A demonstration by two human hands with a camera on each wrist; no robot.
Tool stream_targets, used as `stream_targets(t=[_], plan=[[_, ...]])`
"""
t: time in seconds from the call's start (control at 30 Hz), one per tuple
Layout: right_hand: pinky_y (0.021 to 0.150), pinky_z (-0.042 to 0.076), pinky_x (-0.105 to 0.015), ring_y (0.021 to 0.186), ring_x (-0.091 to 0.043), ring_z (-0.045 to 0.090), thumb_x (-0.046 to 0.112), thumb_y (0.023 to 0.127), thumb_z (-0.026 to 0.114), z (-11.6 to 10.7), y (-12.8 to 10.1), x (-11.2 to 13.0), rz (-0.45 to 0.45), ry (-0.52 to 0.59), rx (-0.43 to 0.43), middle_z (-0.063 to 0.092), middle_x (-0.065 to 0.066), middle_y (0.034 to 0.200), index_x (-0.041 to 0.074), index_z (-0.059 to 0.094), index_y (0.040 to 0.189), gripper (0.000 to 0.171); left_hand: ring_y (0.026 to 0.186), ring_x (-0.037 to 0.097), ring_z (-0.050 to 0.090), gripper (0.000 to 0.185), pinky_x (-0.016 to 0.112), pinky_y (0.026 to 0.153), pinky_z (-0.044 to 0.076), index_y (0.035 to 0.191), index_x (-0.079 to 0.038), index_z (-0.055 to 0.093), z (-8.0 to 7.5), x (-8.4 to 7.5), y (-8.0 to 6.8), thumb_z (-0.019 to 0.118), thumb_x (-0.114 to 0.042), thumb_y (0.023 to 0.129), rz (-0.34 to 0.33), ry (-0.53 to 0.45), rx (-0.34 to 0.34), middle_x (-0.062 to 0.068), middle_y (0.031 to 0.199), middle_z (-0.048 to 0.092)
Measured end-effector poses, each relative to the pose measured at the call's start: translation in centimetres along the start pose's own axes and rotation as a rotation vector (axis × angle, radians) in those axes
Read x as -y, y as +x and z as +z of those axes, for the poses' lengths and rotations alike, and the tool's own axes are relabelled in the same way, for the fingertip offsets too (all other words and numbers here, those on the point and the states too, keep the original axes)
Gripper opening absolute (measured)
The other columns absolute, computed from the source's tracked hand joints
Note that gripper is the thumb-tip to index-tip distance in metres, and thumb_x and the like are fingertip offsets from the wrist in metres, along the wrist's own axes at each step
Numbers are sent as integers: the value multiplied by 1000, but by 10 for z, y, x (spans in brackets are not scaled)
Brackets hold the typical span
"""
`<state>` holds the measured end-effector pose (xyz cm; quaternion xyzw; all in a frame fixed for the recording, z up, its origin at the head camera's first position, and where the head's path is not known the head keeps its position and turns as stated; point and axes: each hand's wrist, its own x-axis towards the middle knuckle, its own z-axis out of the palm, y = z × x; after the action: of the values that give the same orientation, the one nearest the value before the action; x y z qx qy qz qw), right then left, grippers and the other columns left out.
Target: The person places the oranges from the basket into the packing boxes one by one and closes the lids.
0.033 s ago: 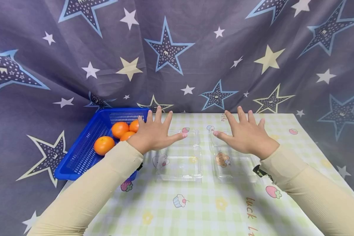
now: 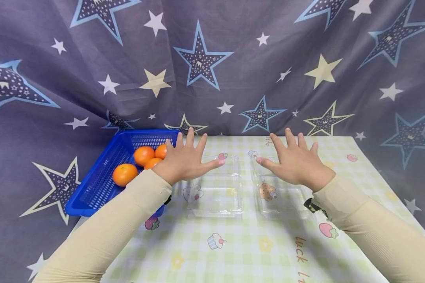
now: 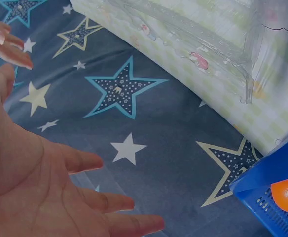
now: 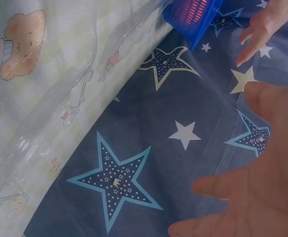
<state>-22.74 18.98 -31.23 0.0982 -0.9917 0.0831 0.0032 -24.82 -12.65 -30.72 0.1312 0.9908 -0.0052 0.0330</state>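
Note:
My left hand (image 2: 184, 160) is held over the table with fingers spread, beside the blue basket (image 2: 88, 188), and holds nothing. Several oranges (image 2: 125, 175) lie in that basket, some partly hidden behind the hand. My right hand (image 2: 297, 163) is likewise spread, palm down, above a clear plastic box (image 2: 283, 200). Another clear plastic box (image 2: 215, 202) lies to its left, near the left hand. Each box seems to have two sections, one behind the other. In the left wrist view, the left palm (image 3: 30, 182) shows bare; the right palm (image 4: 267, 197) is bare in the right wrist view.
A green-and-white checked cloth (image 2: 233, 251) with printed cupcakes and strawberries covers the table. Behind it hangs a dark curtain (image 2: 212, 106) patterned with stars, close to the far table edge. The basket stands at the table's left edge.

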Motion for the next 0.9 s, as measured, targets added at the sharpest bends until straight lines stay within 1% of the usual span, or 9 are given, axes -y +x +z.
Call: stream_targets(t=[0.13,0.23,0.37,0.43,0.57,0.7,0.8,0.9], plan=[[106,2,-88,151,-64,6,93,87,25,2,-1,0,-3,3,7,4,-30,170,20,20,167,108,154,57,11,111,83,114,11,168,-26,14,2,3,-1,24,-97,82,4,5,-13,22,173,0],[108,3,-87,151,-63,6,90,89,28,2,-2,-4,-1,19,3,3,-30,170,20,20,167,105,154,56,15,111,80,115,13,167,-24,18,3,9,-1,24,-96,83,13,12,-47,24,172,5],[110,6,-85,152,-62,8,89,90,30,2,-5,-14,9,55,-24,4,-29,170,18,22,166,105,153,52,22,112,75,119,16,166,-21,25,3,26,3,23,-97,83,13,5,-115,25,171,12],[110,8,-85,151,-61,11,88,90,32,3,-7,-20,15,75,-39,6,-30,170,15,24,165,105,153,51,25,113,71,120,19,165,-18,27,2,36,5,23,-96,83,6,-13,-135,25,170,15],[109,15,-84,148,-62,20,83,93,36,5,-10,-33,17,105,-79,12,-33,168,8,29,162,103,150,51,30,113,69,120,24,164,-13,28,2,55,6,26,-94,85,-3,-68,-142,26,168,20],[107,26,-81,142,-64,30,79,96,38,10,-12,-45,0,112,-124,18,-36,165,3,33,159,99,147,53,33,112,71,116,28,163,-11,30,2,71,6,27,-93,86,-25,-85,-150,27,167,24],[106,31,-78,139,-65,32,77,97,39,14,-14,-52,-7,123,-133,21,-37,163,2,35,157,96,147,54,33,114,72,116,28,163,-11,30,4,80,7,24,-94,85,-54,-83,-143,28,167,22],[104,33,-79,138,-67,32,74,98,40,17,-17,-57,3,143,-126,21,-39,162,1,34,157,94,147,54,33,115,72,116,28,163,-11,29,7,87,9,23,-95,84,-77,-95,-129,28,167,21]])
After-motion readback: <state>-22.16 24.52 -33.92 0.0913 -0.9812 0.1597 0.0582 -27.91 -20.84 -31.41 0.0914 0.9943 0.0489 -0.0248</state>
